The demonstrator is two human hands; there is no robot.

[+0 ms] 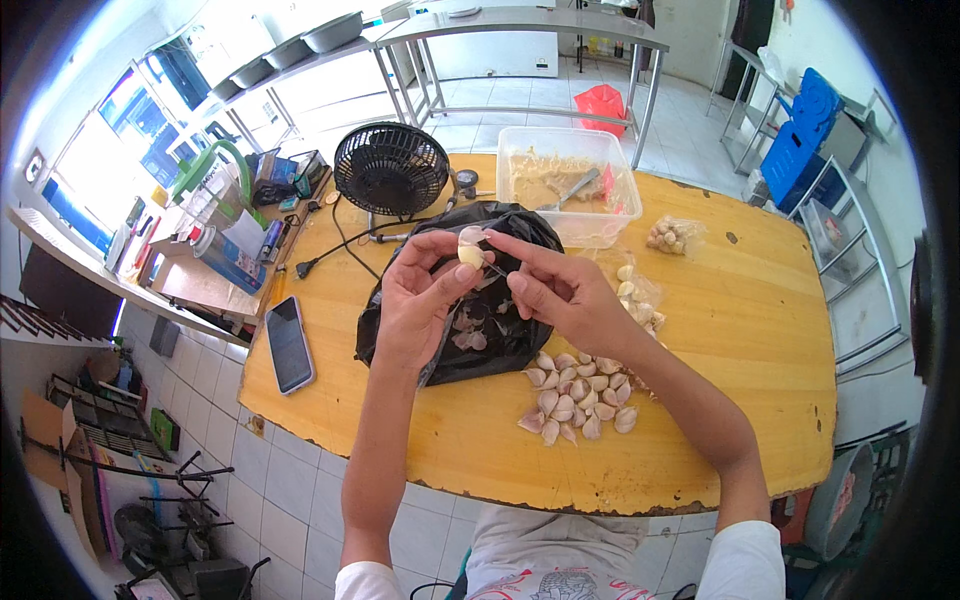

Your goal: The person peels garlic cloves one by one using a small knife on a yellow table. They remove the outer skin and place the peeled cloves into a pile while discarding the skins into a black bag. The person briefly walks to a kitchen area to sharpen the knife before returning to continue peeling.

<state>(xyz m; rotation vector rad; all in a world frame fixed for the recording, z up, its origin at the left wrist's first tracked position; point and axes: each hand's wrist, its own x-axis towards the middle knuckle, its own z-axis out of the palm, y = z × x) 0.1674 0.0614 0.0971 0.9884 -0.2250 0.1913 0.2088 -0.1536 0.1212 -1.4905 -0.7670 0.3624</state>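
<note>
Between the thumb and fingers of my left hand (416,300) is a garlic clove (471,257), its pale flesh bare below and skin still on its upper part. My right hand (562,296) grips a small knife (495,268), its handle mostly hidden by the fingers. The right index fingertip touches the loose skin at the clove's top. Below both hands lies a black plastic bag (517,352), with garlic skins (470,339) on it. Unpeeled garlic cloves (577,397) form a pile under my right forearm. Peeled cloves (637,307) rest on clear plastic behind that forearm.
A black fan (391,169) and a clear plastic tub (570,217) holding a utensil stand at the wooden table's (750,360) far side. A small bag of garlic (673,236) lies to the right. A phone (289,345) sits near the left edge, by a plugged cord (307,268).
</note>
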